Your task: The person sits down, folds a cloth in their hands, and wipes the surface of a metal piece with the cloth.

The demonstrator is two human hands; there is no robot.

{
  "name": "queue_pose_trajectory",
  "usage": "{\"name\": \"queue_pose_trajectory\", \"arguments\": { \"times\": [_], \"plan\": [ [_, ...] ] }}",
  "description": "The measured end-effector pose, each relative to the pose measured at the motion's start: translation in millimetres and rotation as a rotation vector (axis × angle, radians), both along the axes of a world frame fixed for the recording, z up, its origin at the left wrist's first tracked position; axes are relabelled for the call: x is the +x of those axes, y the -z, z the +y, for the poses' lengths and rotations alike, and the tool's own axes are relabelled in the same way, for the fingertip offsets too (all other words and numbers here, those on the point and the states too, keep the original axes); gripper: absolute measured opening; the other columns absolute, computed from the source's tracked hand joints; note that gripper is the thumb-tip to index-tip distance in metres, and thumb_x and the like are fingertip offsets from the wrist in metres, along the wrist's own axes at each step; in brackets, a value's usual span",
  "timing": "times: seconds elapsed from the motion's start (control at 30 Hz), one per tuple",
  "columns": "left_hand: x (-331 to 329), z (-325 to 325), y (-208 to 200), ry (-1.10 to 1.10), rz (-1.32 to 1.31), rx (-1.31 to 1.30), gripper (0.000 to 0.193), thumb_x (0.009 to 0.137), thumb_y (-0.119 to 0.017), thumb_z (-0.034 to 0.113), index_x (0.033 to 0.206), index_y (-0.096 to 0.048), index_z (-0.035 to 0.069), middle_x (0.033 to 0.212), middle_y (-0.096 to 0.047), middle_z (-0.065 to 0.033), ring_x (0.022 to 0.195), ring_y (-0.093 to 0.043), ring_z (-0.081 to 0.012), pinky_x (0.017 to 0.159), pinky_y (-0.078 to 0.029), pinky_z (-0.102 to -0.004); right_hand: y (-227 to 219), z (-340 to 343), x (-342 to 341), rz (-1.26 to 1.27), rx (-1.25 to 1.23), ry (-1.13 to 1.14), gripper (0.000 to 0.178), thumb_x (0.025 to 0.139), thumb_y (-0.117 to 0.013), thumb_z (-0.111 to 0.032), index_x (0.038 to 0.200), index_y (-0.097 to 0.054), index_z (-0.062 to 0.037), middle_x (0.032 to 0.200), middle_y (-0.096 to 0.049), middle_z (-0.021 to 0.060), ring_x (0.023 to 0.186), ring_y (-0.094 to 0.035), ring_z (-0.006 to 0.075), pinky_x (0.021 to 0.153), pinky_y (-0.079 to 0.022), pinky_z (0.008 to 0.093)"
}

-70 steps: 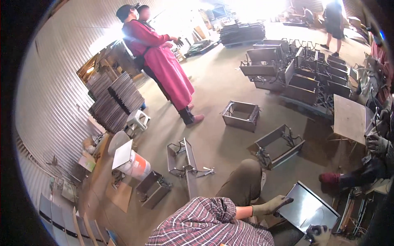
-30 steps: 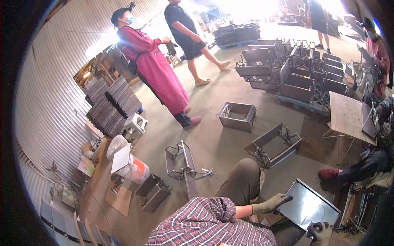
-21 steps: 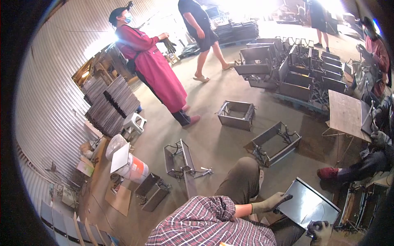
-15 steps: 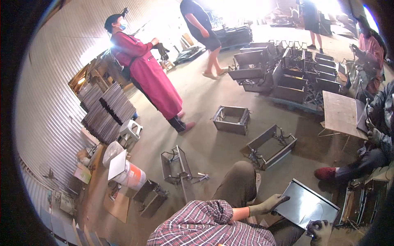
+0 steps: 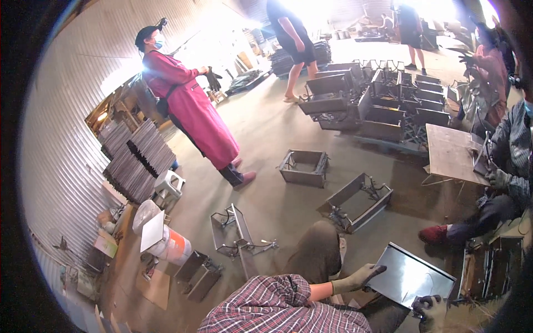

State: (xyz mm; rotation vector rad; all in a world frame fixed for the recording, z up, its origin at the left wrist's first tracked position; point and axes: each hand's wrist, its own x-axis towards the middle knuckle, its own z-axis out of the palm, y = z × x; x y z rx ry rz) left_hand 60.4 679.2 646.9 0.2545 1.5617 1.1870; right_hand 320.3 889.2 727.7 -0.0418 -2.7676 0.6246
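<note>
Fingers [image 5: 378, 270] of both gloved hands hold a shiny plate [image 5: 413, 275]

The left hand [image 5: 355, 280] pinches the plate's left edge, and the right hand [image 5: 432, 311] is bent round its near right corner. What the fingers do under the plate is hidden. The plate is held shiny side up, over the person's legs [image 5: 386, 315]; I cannot tell if it touches them. The step in hand looks like holding the plate steady with two hands. The next move, I think, calls for a snug grip on both sides, as such a smooth plate could slip. Metal frames [image 5: 302, 178] sit ahead on the floor [image 5: 266, 205], apart from the plate. A worker in a red apron [image 5: 202, 119] stands past them, and a bucket [image 5: 175, 244] is off to the left
</note>
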Motion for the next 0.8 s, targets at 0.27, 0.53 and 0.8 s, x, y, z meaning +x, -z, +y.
{"name": "queue_pose_trajectory", "arguments": {
  "times": [0.27,0.53,0.8],
  "plan": [
    [2.6,-10.2,14.8,-0.007,0.040,-0.023,0.047,0.095,-0.055,0.040,0.116,-0.061,-0.001,0.096,-0.063,-0.0021,0.085,-0.057,-0.0100,0.072,-0.048,-0.0254,-3.4,-8.7,4.5,-0.001,-0.007,-0.006,0.049,0.068,-0.067,-0.001,0.112,-0.063,-0.0222,0.098,-0.062,0.0026,0.086,-0.058,0.0252,0.070,-0.045,0.0403],
    [-9.1,12.1,-13.3,-0.058,-0.005,-0.001,0.052,0.090,-0.057,0.049,0.107,-0.061,0.000,0.075,-0.062,-0.0056,0.057,-0.059,-0.0130,0.042,-0.046,-0.0264,16.0,-5.5,-8.3,-0.074,-0.063,0.186,0.023,0.068,-0.064,-0.005,0.083,-0.071,-0.0206,0.089,-0.063,0.0031,0.088,-0.056,0.0279,0.076,-0.046,0.0390],
    [-31.8,30.8,-30.2,-0.065,0.013,-0.006,0.051,0.090,-0.058,0.049,0.109,-0.061,0.002,0.074,-0.062,-0.0039,0.055,-0.058,-0.0122,0.043,-0.045,-0.0252,31.7,24.2,-11.5,-0.213,-0.024,0.121,0.033,0.066,-0.061,-0.003,0.089,-0.071,-0.0238,0.097,-0.063,0.0021,0.094,-0.055,0.0287,0.080,-0.045,0.0412]
  ]
}}
